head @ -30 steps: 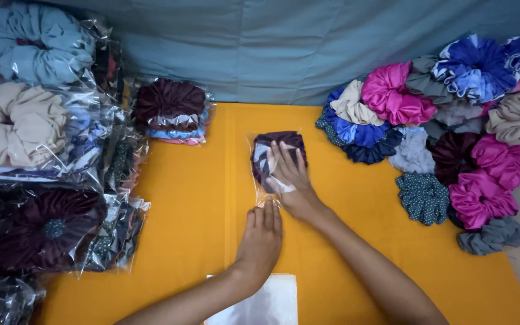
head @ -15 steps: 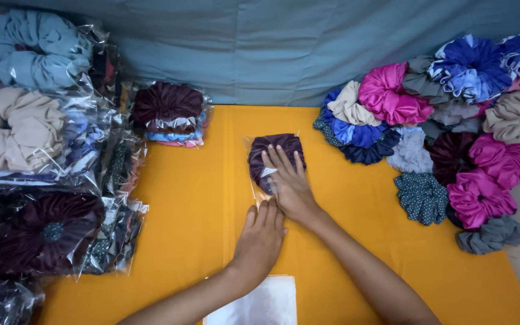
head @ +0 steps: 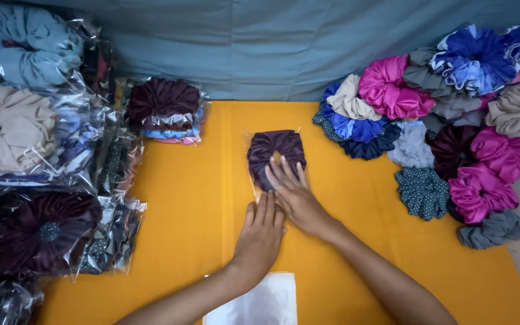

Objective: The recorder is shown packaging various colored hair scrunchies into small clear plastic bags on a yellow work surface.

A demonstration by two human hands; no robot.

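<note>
Two bare hands lie flat on an orange cloth-covered tabletop (head: 170, 198). Nearest, a stack of clear plastic bags (head: 260, 301), glossy and pale, is cut off by the lower edge. Left hand (head: 261, 232): palm down, fingers straight and close together, gripping nothing, its fingertips at the lower edge of a bagged scrunchie. Right hand (head: 293, 192): palm down, fingers slightly spread, pressing on that dark purple scrunchie (head: 275, 150), a velvety gathered ring inside a clear bag at the middle of the tabletop. Left side: heaps of bagged scrunchies (head: 25, 150), beige, pale blue and deep maroon, crinkled shiny wrap; contents of the lowest bags hard to make out. Farther back, a small bagged stack (head: 165, 108), maroon on top, with blue and pink beneath. Right side: loose scrunchie pile (head: 446, 120), satin pink, blue, grey, beige and dotted teal, partly cut off. Behind, a grey-blue cloth backdrop (head: 242, 48).
</note>
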